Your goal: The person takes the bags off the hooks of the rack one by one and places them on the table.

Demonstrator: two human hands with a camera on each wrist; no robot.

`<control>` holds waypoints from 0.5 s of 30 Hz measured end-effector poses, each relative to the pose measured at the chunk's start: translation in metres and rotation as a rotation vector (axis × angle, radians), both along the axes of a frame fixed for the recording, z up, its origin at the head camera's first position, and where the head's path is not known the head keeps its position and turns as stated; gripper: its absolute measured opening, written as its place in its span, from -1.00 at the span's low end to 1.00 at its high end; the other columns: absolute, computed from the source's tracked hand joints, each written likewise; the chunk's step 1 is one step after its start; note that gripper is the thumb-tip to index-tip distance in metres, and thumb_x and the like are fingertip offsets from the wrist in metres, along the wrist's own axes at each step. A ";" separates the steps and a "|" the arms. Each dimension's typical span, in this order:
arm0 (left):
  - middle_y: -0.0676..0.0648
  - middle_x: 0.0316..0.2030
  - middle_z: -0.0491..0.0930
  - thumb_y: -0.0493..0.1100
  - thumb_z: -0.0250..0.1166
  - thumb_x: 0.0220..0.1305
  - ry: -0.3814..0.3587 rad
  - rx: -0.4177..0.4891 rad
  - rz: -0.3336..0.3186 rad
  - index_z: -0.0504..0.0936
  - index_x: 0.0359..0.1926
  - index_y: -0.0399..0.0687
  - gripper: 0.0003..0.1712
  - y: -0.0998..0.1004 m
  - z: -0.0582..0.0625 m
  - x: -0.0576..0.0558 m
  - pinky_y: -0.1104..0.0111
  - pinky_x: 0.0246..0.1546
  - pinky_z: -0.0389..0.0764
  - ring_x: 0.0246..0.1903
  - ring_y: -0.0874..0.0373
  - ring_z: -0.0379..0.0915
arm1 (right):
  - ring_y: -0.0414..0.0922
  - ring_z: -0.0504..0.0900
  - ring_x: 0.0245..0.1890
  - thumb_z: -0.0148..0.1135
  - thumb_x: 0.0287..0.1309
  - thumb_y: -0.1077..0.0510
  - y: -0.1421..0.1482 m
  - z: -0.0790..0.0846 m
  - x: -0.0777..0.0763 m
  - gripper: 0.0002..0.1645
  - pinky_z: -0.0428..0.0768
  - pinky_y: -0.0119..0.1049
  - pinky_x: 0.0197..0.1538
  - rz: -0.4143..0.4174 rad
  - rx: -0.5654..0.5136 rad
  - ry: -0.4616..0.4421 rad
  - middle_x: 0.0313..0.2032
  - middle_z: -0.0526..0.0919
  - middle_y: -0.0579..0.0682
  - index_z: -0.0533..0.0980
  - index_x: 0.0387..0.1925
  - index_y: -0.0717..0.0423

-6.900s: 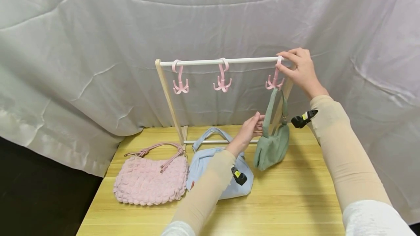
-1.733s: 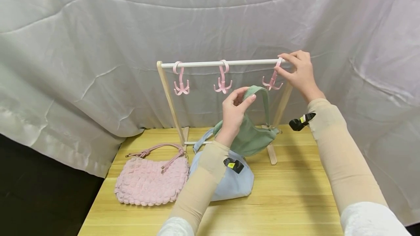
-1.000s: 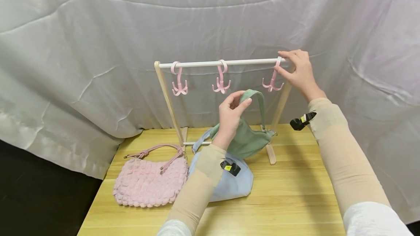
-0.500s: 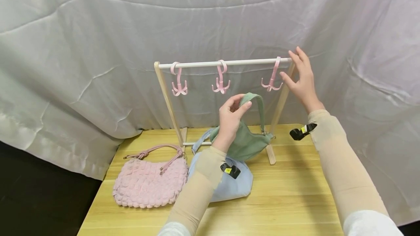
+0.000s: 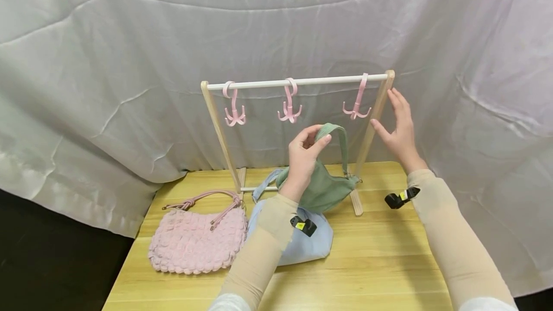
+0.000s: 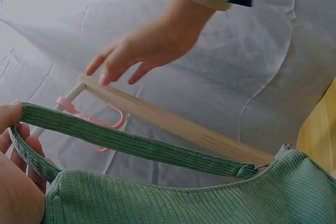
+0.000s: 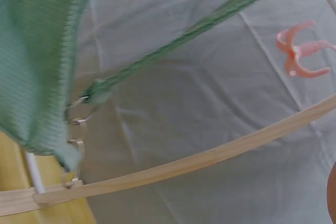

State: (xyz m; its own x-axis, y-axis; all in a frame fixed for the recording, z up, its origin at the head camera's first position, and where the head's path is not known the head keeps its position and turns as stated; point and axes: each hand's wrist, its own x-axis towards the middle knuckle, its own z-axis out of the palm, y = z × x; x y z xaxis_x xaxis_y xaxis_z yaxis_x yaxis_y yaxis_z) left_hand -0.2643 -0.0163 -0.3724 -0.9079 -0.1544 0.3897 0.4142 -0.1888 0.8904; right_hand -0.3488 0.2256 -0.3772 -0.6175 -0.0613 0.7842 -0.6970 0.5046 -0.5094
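Observation:
My left hand [image 5: 304, 155] pinches the strap [image 6: 121, 139] of a green corduroy shoulder bag [image 5: 326, 187], which hangs below it in front of the rack. To the right, my right hand [image 5: 401, 131] is apart from everything, its fingers extended beside the rack's right wooden post [image 5: 375, 118]. A pink multi-prong hook [image 5: 357, 102] hangs from the white bar near that post, with nothing on it. Two more pink hooks, the middle one [image 5: 289, 104] and the left one [image 5: 234, 107], hang farther along. The right wrist view shows the bag's metal clasp [image 7: 77, 129] close up.
On the wooden table [image 5: 380, 263] lie a pink puffy bag [image 5: 196, 241] at left and a light blue bag [image 5: 308, 244] partly hidden under my left forearm. A grey curtain [image 5: 268, 37] stands behind the rack's white bar [image 5: 324, 80].
The green bag has come off the right hook into my left hand, which moved leftward. My right hand has let go of that hook and lowered to the right.

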 end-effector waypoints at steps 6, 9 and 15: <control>0.21 -0.34 0.60 -0.24 0.42 0.14 0.004 -0.013 0.000 0.66 -0.04 -0.21 -0.66 0.000 -0.001 0.000 0.56 -0.36 0.45 -0.38 0.29 0.42 | 0.01 0.18 0.43 0.31 0.02 0.19 -0.001 -0.030 0.008 -0.09 0.24 -0.33 0.38 0.011 0.009 -0.029 0.42 0.24 0.15 0.22 0.44 0.00; 0.16 -0.33 0.62 -0.24 0.42 0.14 0.005 -0.013 -0.002 0.66 -0.03 -0.21 -0.66 0.000 -0.001 0.001 0.56 -0.36 0.45 -0.38 0.29 0.43 | 0.04 0.21 0.40 0.33 0.00 0.22 -0.003 -0.045 0.010 -0.10 0.21 -0.48 0.33 0.027 0.007 -0.052 0.41 0.25 0.13 0.24 0.42 0.03; -0.03 -0.27 0.65 -0.24 0.41 0.16 0.006 -0.015 -0.006 0.66 -0.03 -0.21 -0.66 0.001 -0.001 0.003 0.56 -0.36 0.46 -0.40 0.37 0.42 | 0.07 0.18 0.41 0.36 0.01 0.23 -0.009 -0.075 0.016 -0.06 0.22 -0.32 0.41 0.040 0.016 -0.128 0.42 0.21 0.13 0.21 0.44 0.00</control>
State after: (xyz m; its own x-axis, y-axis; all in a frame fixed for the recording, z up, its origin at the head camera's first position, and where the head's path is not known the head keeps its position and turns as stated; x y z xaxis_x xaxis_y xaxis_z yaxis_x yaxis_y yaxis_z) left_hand -0.2616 -0.0158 -0.3732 -0.9065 -0.1432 0.3973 0.4185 -0.1784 0.8906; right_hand -0.3331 0.2164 -0.4519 -0.7090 -0.0996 0.6981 -0.6466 0.4869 -0.5872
